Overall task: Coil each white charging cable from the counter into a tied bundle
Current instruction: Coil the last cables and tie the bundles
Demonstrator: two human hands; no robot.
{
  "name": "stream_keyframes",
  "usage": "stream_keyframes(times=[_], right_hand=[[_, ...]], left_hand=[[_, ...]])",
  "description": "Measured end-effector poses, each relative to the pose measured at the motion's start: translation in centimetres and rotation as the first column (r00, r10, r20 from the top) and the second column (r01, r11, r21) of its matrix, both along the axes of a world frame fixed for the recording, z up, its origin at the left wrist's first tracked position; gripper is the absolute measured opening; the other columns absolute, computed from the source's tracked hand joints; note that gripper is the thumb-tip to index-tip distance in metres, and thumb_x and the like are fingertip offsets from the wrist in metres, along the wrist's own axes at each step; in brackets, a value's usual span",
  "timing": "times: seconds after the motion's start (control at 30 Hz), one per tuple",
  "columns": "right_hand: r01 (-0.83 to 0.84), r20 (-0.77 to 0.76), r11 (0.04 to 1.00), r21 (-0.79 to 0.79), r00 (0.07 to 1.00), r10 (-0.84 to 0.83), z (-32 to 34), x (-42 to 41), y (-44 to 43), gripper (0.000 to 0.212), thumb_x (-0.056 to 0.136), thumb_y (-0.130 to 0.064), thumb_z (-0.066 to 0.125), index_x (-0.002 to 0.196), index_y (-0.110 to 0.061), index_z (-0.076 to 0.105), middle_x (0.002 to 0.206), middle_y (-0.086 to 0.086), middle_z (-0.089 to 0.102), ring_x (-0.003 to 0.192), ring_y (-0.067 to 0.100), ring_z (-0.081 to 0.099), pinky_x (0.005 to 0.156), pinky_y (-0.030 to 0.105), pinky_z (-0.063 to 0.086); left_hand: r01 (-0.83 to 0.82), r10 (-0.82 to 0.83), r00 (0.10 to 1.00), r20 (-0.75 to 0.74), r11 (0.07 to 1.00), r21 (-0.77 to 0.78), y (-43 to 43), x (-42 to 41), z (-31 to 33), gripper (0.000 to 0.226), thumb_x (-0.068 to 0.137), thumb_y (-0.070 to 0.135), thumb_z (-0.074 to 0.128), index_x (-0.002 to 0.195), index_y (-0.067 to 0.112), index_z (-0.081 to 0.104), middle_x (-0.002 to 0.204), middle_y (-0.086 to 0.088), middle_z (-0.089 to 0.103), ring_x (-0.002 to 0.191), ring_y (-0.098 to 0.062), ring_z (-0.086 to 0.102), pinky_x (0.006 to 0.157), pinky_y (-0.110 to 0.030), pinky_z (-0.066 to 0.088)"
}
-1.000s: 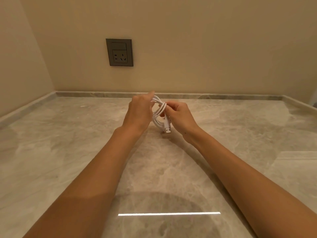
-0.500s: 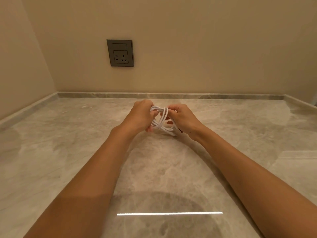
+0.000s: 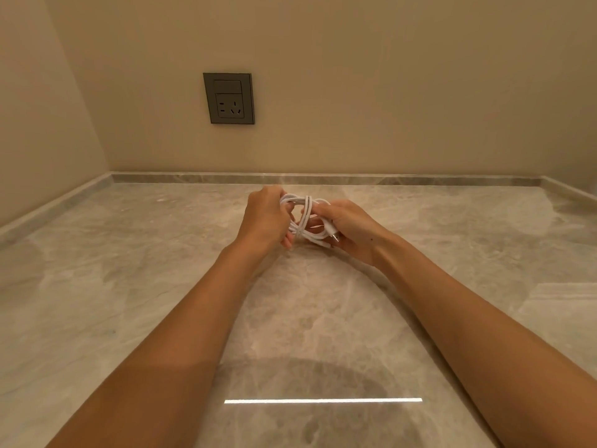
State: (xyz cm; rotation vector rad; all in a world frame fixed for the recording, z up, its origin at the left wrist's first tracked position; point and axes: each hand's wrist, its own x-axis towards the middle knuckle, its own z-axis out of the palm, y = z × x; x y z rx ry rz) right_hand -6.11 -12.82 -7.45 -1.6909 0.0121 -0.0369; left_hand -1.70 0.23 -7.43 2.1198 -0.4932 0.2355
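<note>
A white charging cable is coiled into a small bundle, held just above the marble counter between both hands. Several loops run sideways and a few turns wrap across their middle. My left hand grips the left end of the loops with curled fingers. My right hand holds the right end, and a plug end of the cable lies against its fingers. Parts of the loops are hidden inside both hands.
A grey wall socket sits on the beige back wall above the counter. A low marble upstand borders the counter at the back and along both sides. A bright light strip reflects near the front.
The loose loops have been gathered and wrapped across the middle into a flatter bundle. The plug that hung below the right hand now lies at its fingers. Both hands dropped slightly.
</note>
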Motion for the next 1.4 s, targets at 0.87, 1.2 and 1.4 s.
stream_keyframes(times=[0.87,1.2,1.4], right_hand=[[0.102,-0.033,0.994,-0.036,0.994,-0.103,0.7,-3.9,-1.4,0.018,0.089,-0.022,0.056,0.093,-0.007,0.065,0.084,0.006,0.065,0.074,0.018,0.065,0.069,0.032,0.048],[0.160,0.036,0.975,-0.153,0.987,-0.157,1.0,-12.6,-5.9,0.010,0.086,-0.010,0.060,0.095,-0.011,0.064,0.081,0.001,0.061,0.076,0.011,0.058,0.082,0.035,0.047],[0.314,0.071,0.942,-0.119,0.949,-0.308,1.1,-19.4,-10.1,0.012,0.085,-0.009,0.059,0.094,-0.012,0.065,0.083,0.003,0.062,0.080,0.014,0.058,0.082,0.035,0.046]], left_hand=[[0.025,-0.035,0.989,-0.145,0.997,-0.070,-1.3,-3.7,1.3,0.014,0.084,0.000,0.050,0.084,0.008,0.062,0.067,-0.006,0.062,0.031,-0.004,0.052,0.031,-0.014,0.035],[0.155,-0.182,0.966,-0.185,0.977,-0.149,-5.7,-11.2,1.6,0.009,0.082,-0.001,0.054,0.085,0.004,0.061,0.065,-0.010,0.061,0.034,-0.007,0.054,0.036,-0.019,0.044],[0.277,-0.312,0.933,-0.179,0.940,-0.197,-10.7,-17.1,1.9,0.009,0.082,-0.002,0.055,0.086,0.004,0.062,0.064,-0.010,0.060,0.034,-0.007,0.054,0.036,-0.017,0.044]])
